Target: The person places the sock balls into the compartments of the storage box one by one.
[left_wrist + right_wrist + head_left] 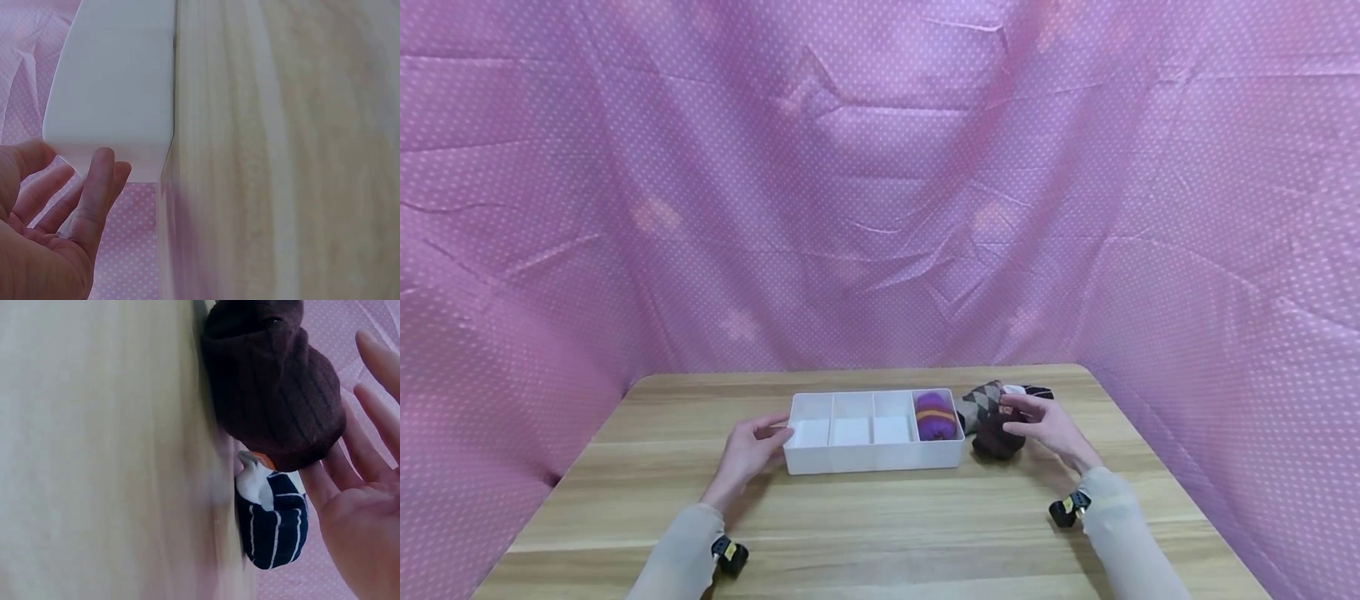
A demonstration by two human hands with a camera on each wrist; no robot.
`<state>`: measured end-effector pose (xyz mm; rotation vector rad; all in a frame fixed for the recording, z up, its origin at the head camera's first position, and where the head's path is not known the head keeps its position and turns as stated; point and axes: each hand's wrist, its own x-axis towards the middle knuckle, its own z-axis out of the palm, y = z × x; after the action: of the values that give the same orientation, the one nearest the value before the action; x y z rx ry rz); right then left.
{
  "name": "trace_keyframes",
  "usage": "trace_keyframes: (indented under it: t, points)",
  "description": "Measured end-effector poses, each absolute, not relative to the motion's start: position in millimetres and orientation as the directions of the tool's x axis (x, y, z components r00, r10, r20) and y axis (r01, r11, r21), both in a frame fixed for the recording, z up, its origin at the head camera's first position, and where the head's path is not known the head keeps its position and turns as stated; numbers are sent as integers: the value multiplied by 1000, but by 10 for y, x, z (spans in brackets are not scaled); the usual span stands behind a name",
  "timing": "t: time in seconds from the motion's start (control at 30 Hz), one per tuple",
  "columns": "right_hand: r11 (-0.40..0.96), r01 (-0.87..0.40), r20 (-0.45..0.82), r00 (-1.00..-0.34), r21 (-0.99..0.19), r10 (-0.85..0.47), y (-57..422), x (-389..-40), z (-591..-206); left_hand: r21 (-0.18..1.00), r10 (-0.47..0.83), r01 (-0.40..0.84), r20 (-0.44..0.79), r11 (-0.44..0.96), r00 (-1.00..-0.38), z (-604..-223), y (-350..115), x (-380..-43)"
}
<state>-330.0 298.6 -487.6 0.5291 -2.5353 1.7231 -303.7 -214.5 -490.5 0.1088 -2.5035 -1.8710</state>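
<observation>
A white divided box point(872, 457) lies across the table, and a rolled purple sock point(936, 419) with an orange band fills its right-end compartment. At the box's left end, my left hand point(751, 450) has its thumb at the rim and its fairly straight fingers against the end wall point(119, 156). My right hand point(1047, 427) is over the sock pile with fingers spread and nothing gripped. Nearest to it is a dark brown ribbed sock bundle point(275, 394); whether the fingertips touch it I cannot tell. Beyond lies a dark sock bundle with white stripes point(275, 531).
A grey-brown argyle sock point(981, 404) lies between the box and the brown bundle. The wood-grain table point(880, 533) spreads in front of the box. Pink dotted cloth point(880, 208) hangs behind and on both sides.
</observation>
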Motion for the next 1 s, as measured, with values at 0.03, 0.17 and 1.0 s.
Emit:
trace_keyframes:
  t: [0.03, 0.17, 1.0]
  points:
    - [337, -304, 218, -938, -891, -270, 2991, -3298, -4881, 957, -66, -46, -29, 285, -997, -4906, -2143, -3029]
    - [383, -331, 228, -929, -862, -291, 3005, -3282, -4894, 954, -75, -46, -24, 295, -997, -4904, -2130, -2990]
    - [485, -306, 93, -905, -819, -414, 3067, -3221, -5003, 955, -92, -31, -4, 294, -996, -4896, -2055, -2819]
